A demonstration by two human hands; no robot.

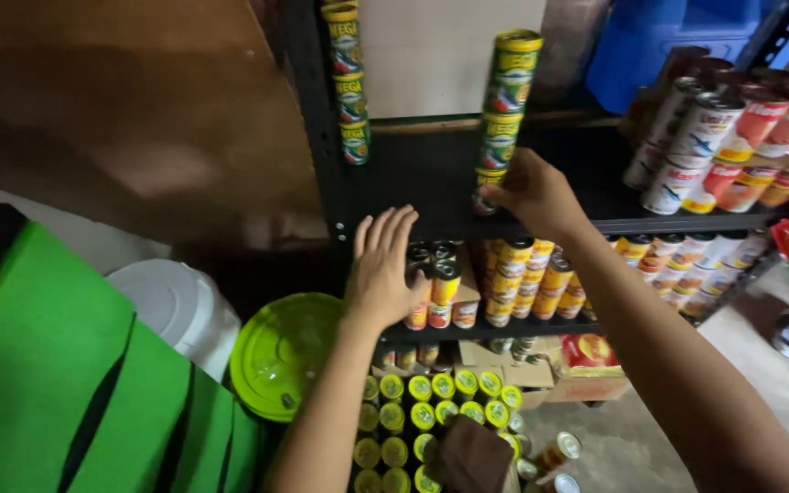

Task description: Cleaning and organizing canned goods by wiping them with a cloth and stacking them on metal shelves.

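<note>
Shelving [431, 169], black, holds cans; left hand [381, 269] spread, right hand [531, 192] pinching stacked can [490, 183].

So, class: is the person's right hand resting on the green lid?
No: the right hand touches the bottom can of the stacked green cans on the shelf, far from the green lid.

A black metal shelving rack [431, 173] carries the goods. On its upper board stand two stacks of yellow-green tins [507, 100], and to the right lie white-and-red cans [714, 137] on their sides. The middle board [504, 329] bears rows of small yellow-and-red cans [527, 283], some stacked two high.
</note>
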